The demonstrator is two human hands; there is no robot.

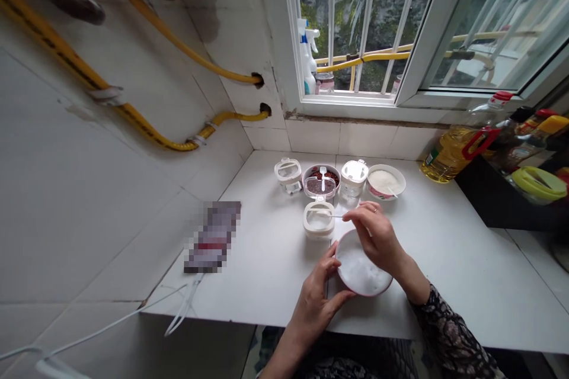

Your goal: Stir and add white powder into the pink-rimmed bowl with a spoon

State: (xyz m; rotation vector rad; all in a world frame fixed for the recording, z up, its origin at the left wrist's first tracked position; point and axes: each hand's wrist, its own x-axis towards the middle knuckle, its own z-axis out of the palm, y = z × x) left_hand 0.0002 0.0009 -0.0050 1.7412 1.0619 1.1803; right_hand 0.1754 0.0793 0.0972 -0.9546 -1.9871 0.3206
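Note:
My left hand [317, 293] grips the near left rim of a bowl [362, 272] of white powder or grains, which looks tilted toward me. Over that bowl, my right hand [376, 234] pinches the handle of a small white spoon [334, 215]. The spoon's head reaches into an opened clear seasoning box [319, 226] with a white rim, whose clear lid [319, 188] stands raised at the back. Behind it sits a bowl of dark red pieces [331, 173], partly hidden by the lid. Two similar boxes, a left one [288, 174] and a right one [354, 176], flank that bowl.
Another bowl of pale grains [386, 180] with a white spoon stands at the back right. Beyond it are an oil bottle [444, 151] and a dark rack [502, 195] of condiments. A blurred flat object [213, 237] with a white cable [182, 302] lies left, near the counter's edge.

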